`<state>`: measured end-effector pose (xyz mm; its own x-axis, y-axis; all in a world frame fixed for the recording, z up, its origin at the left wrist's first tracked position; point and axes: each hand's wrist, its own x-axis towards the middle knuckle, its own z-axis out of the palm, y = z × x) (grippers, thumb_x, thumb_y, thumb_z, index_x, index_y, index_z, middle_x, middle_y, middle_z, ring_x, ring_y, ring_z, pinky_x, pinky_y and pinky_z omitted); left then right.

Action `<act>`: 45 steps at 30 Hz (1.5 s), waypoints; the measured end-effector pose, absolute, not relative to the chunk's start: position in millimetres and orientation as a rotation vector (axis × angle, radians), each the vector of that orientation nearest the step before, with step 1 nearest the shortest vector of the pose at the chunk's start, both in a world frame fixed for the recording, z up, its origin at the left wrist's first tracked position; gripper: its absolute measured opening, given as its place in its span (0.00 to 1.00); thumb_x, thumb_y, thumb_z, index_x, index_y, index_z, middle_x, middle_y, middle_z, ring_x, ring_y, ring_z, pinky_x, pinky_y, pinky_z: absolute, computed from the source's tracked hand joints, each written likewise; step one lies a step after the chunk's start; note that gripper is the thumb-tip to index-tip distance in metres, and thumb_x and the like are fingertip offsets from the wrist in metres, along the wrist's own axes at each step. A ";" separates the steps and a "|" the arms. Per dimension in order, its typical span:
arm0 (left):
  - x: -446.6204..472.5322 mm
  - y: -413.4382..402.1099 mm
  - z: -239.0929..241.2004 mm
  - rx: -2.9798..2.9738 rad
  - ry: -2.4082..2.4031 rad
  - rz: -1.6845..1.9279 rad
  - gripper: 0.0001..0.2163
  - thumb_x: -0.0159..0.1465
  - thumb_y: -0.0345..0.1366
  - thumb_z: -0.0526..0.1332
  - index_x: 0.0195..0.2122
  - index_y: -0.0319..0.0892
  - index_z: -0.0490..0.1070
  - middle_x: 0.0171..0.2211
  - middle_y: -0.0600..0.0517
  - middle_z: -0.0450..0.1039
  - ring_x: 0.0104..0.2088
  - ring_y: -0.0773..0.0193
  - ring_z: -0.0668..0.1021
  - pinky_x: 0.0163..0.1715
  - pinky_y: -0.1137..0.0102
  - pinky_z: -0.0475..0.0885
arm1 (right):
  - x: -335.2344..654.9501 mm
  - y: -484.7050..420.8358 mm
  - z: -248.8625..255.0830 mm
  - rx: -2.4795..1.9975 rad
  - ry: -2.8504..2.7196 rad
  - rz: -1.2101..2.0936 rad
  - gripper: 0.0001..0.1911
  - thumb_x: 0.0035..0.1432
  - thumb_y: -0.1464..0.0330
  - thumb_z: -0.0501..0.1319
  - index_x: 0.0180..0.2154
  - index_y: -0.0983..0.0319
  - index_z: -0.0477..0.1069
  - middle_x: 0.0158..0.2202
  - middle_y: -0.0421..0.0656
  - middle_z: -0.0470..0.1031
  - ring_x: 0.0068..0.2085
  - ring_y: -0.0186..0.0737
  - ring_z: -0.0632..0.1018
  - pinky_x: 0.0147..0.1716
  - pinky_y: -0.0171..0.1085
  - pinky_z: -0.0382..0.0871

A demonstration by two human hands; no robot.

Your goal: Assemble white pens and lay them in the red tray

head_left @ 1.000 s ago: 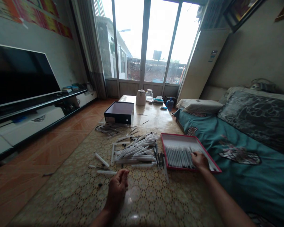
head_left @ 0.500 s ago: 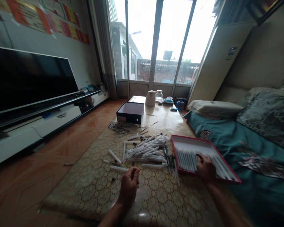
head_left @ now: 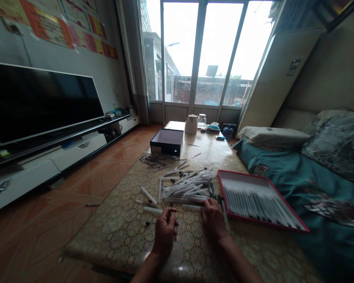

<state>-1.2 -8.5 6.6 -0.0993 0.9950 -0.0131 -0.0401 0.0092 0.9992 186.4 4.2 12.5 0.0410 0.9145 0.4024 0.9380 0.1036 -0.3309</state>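
My left hand (head_left: 166,228) is held closed above the near part of the table, fingers curled together. Whatever it may hold is hidden. Over the right front edge of a pile of white pen tubes (head_left: 191,184) is my right hand (head_left: 214,220), its fingers bent downward beside one tube (head_left: 190,207) and some dark pen parts. What lies under those fingertips I cannot make out. To the right of this hand, a shallow red-rimmed box lid (head_left: 221,184) holds a row of pens (head_left: 247,202) with dark ends.
A dark open box (head_left: 166,151) stands behind thin pen refills (head_left: 153,160) on the patterned table (head_left: 112,224). Farther back are a kettle (head_left: 191,124), a glass jar (head_left: 201,120) and a tissue pack (head_left: 214,126). A sofa with a teal cover (head_left: 271,161) borders the right side.
My right hand has left the row of pens in the red-rimmed lid and moved left to the pile's front edge. My left hand keeps nearly the same place. The view has shifted slightly.
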 end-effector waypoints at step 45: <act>16.1 -3.9 -0.3 0.561 0.802 1.281 0.16 0.51 0.44 0.66 0.33 0.40 0.64 0.27 0.50 0.76 0.22 0.67 0.76 0.26 0.73 0.70 | 244.2 108.2 36.8 -2.284 -1.501 0.293 0.07 0.45 0.75 0.58 0.28 0.69 0.75 0.31 0.59 0.77 0.34 0.51 0.78 0.30 0.39 0.67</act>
<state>16.1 -3.9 -0.3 0.0844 0.9742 -0.2094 -0.6136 0.2164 0.7594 244.2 108.2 36.8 0.4042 0.9139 0.0384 0.8322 -0.3500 -0.4301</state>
